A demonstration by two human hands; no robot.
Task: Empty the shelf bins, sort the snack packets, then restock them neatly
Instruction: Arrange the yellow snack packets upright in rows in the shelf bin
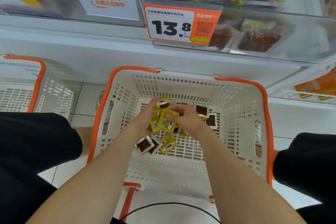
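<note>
White shop shelving [109,47] fills the far side, above a pale tiled floor [87,100]; on the far right shelf a clear bin [300,29] holds brown and green-yellow snack packs, with an orange price tag [171,25] reading 13.8 on its front; to the left of it stands a grey sign [107,2] with orange writing. A white basket [236,100] with an orange rim sits on the floor between the person's knees; a 2nd basket [36,85] of the same kind stands at the left edge. Both hands meet low inside the middle basket; the left hand [145,118] curls its fingers round a bunch of yellow packets [164,122], and the right hand [183,116] pinches the top of the same bunch between thumb and fingers. Loose packets [145,144] lie on the basket floor just near of the hands, 2 brown-faced and 1 yellow; more brown packets [201,110] lie just right of the hands. A black cable [172,204] arcs across the near edge.
</note>
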